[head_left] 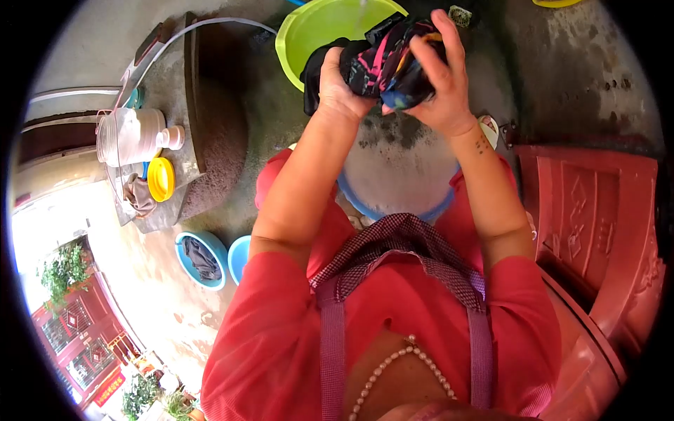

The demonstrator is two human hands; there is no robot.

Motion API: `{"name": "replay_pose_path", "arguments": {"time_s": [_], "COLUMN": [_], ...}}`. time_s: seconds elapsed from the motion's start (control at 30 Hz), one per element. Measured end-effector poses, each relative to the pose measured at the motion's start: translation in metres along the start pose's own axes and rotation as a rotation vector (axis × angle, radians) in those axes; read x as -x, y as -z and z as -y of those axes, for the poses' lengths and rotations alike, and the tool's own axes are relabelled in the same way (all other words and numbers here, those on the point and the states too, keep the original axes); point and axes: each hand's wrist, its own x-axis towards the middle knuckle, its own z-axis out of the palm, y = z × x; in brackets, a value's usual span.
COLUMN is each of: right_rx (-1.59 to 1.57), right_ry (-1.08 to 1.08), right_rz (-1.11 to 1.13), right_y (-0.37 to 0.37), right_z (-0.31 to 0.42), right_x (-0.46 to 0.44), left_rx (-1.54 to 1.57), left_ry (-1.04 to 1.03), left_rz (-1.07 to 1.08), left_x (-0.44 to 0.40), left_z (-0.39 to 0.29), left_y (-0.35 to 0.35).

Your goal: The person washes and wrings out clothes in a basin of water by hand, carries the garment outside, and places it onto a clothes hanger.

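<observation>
A bunched dark cloth (pixel 382 67) with pink, orange and blue patterning is held up between my two hands. My left hand (pixel 342 88) is closed around its left end, and a black fold hangs past the wrist. Against the right end, my right hand (pixel 449 84) curves with its thumb side underneath and some fingers raised. Behind the cloth is a lime-green basin (pixel 291 35). Below my hands, between my knees, a blue-rimmed basin (pixel 372 210) holds greyish, cloudy water.
On the left, a concrete ledge (pixel 184 98) bears a whitish bucket (pixel 130 137) and a yellow lid (pixel 161 179). A light-blue basin (pixel 184 263) with dark cloth stands lower left. A pale hose (pixel 225 19) runs toward the green basin. A red carved wooden panel (pixel 579 210) is at right.
</observation>
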Motion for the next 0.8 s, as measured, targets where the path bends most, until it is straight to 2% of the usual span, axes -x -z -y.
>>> {"name": "replay_pose_path", "arguments": {"time_s": [0.07, 0.1, 0.2, 0.27, 0.37, 0.47, 0.53, 0.6, 0.8], "right_rx": [-0.229, -0.153, -0.304, -0.673, -0.970, -1.267, -1.282, -1.359, -1.519], "right_ry": [-0.137, -0.122, -0.441, -0.888, -1.232, -1.595, -1.675, -1.731, -1.773], "right_rz": [-0.072, -0.129, -0.199, -0.280, -0.472, -0.475, -0.449, -0.460, -0.378], "right_y": [-0.005, -0.008, -0.020, -0.026, -0.041, -0.041, -0.041, -0.044, -0.048], "right_z": [-0.010, -0.011, -0.015, -0.007, -0.027, -0.022, -0.018, -0.015, -0.016], "right_x": [0.011, 0.011, 0.030, 0.037, 0.055, 0.051, 0.048, 0.051, 0.065], "left_rx": [-0.040, -0.090, -0.221, -0.364, -0.362, -0.374, -0.466, -0.541, -0.674], "left_ry": [-0.039, -0.088, -0.273, -0.427, -0.516, -0.541, -0.583, -0.526, -0.502], "left_rz": [-0.027, -0.044, -0.057, -0.066, 0.028, 0.103, 0.122, 0.105, 0.154], "left_x": [-0.001, -0.001, -0.008, -0.009, -0.002, -0.004, -0.005, 0.004, 0.010], "left_z": [0.002, 0.003, 0.002, 0.006, 0.013, 0.013, 0.014, 0.014, 0.013], "left_y": [0.005, 0.005, 0.011, 0.013, 0.002, 0.004, 0.004, -0.003, -0.007]}}
